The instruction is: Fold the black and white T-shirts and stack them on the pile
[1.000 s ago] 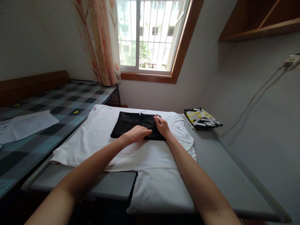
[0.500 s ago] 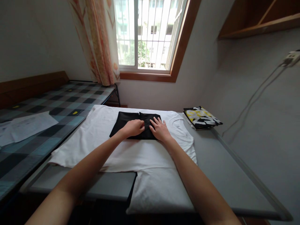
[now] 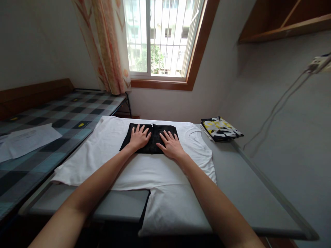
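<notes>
Left hand: the left hand (image 3: 138, 137) lies flat, fingers spread, palm down on the left half of the black cloth (image 3: 150, 142).
Right hand: the right hand (image 3: 170, 146) lies flat, fingers spread, on the right half, gripping nothing.
Black cloth: folded, on top of the white shirt (image 3: 144, 172).
White shirt: spread over the grey worktop (image 3: 240, 193).
Patterned cloth: a folded patterned cloth (image 3: 219, 128) lies far right on the worktop.
Bed: a checked bed (image 3: 54, 120) stands left.
</notes>
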A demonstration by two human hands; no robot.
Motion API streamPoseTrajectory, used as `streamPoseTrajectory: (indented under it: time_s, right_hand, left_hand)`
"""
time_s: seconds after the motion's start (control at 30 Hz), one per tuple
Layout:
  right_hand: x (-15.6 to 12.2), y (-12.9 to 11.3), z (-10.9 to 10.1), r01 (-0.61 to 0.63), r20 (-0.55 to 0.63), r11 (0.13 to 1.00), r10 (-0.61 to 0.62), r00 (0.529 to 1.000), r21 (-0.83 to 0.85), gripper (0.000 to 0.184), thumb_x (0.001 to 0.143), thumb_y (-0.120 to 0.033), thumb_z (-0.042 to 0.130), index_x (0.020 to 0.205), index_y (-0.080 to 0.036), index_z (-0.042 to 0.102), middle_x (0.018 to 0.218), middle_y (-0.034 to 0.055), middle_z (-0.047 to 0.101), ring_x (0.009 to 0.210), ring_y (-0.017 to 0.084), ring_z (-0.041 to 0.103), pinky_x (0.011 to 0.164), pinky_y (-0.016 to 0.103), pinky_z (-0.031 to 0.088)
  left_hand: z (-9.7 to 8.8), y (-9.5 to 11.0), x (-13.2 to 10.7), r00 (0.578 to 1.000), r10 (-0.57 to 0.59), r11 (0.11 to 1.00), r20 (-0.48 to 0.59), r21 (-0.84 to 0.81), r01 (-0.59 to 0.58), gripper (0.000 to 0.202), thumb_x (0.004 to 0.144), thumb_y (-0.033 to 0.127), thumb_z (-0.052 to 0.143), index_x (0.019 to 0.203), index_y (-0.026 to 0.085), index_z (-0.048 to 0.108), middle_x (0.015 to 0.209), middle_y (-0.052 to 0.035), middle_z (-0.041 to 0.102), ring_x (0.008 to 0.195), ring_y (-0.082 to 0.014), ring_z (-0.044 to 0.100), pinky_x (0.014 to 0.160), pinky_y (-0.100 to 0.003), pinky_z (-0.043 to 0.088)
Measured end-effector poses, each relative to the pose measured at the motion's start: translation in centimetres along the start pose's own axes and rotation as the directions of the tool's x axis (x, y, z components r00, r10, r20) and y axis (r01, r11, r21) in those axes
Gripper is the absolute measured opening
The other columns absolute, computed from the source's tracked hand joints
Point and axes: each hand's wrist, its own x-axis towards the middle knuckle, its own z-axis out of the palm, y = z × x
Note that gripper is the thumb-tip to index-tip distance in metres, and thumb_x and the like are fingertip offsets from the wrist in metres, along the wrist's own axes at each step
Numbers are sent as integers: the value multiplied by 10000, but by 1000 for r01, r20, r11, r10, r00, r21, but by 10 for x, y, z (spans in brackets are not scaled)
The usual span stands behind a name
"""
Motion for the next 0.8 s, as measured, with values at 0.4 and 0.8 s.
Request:
streamPoseTrajectory:
  time_s: [0.4, 0.8]
  right_hand:
    - [-1, 7, -3, -43, 68, 999, 42, 997, 13, 726, 911, -669, 322, 1513, -263, 306, 1594, 93, 209, 1460, 314, 161, 1159, 532, 123]
    - [5, 24, -10, -377, -187, 909, 407, 894, 178, 492, 956, -447, 388, 1331, -170, 543, 1316, 149, 577, 1197, 282, 532, 991, 399, 396]
  left_hand:
    - [11, 1, 4, 983, 8, 996, 184, -91, 9, 601, 953, 537, 277, 1482, 265, 367, 1557, -74, 311, 1456, -320, 183, 1153, -581, 63]
    - [1, 3, 8, 985, -15, 974, 171, -221, 53, 532, 984, 494, 273, 1400, 245, 492, 1514, -74, 396, 1420, -302, 287, 1150, -516, 192]
